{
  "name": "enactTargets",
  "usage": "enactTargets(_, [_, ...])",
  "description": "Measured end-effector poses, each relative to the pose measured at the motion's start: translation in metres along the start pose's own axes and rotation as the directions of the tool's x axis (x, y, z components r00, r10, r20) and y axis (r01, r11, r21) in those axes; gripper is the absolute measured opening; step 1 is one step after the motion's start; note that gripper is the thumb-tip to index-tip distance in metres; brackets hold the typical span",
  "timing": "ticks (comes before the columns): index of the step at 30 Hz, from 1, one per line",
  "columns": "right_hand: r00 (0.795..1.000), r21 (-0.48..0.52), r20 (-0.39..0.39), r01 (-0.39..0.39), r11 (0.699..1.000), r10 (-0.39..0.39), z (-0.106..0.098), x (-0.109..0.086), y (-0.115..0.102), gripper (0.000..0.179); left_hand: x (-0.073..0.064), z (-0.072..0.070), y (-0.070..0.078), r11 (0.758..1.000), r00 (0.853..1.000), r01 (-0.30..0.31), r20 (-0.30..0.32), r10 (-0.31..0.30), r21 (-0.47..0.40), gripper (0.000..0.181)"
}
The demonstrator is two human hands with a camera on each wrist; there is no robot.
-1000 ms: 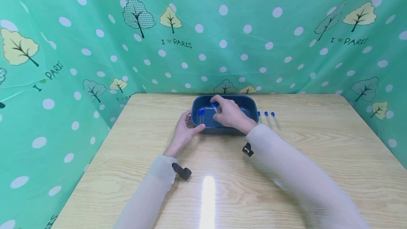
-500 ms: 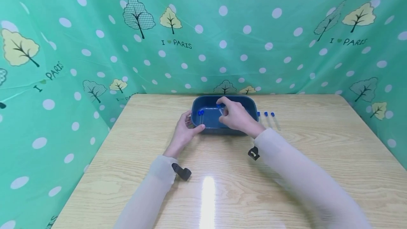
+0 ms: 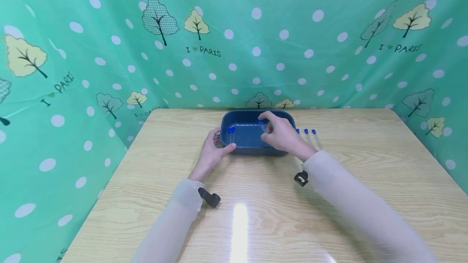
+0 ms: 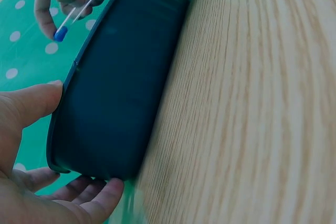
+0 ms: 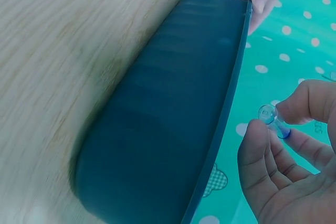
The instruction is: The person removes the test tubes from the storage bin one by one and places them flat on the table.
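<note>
A dark blue plastic tub (image 3: 252, 150) stands on the table. My left hand (image 3: 213, 147) holds its left end, with the thumb at the rim and the other fingers against the outside wall. Above the tub's right part, my right hand (image 3: 282, 133) pinches a clear test tube (image 5: 269, 115) with a blue cap. In the left wrist view this test tube (image 4: 79, 13) is tilted, cap end lower in that picture. Two more blue-capped test tubes (image 3: 231, 133) lie side by side inside the tub at its left end.
On the wooden table (image 3: 256, 198), just right of the tub, several blue-capped tubes (image 3: 313, 132) lie in a row, partly hidden by the right arm and tub. A green dotted curtain (image 3: 234, 52) hangs behind and beside the table.
My right hand has moved to the right over the tub, still pinching the test tube. My left hand and the tub have stayed where they were.
</note>
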State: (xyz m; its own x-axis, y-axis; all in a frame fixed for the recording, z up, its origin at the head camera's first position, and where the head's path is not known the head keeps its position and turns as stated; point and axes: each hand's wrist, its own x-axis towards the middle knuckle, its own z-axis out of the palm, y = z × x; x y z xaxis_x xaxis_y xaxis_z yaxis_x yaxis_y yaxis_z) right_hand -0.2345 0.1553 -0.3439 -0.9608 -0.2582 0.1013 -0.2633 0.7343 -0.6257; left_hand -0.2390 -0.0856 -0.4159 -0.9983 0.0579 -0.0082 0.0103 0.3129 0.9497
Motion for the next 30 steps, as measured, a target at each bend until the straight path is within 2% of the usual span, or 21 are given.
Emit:
enactTargets(17, [1.0, -0.01, -0.013, -0.019, 1.0, 0.019, -0.009, -0.013, 0.011, 0.054, -0.001, 0.0, 0.001, 1.0, 1.0, -0.005, -0.004, 0.005, 0.007, 0.083])
enactTargets(30, [0.999, 0.031, -0.028, -0.019, 0.999, 0.02, -0.013, -0.022, 0.02, 0.055, 0.0, 0.001, 0.0, 1.0, 1.0, -0.001, -0.007, 0.001, 0.014, 0.082])
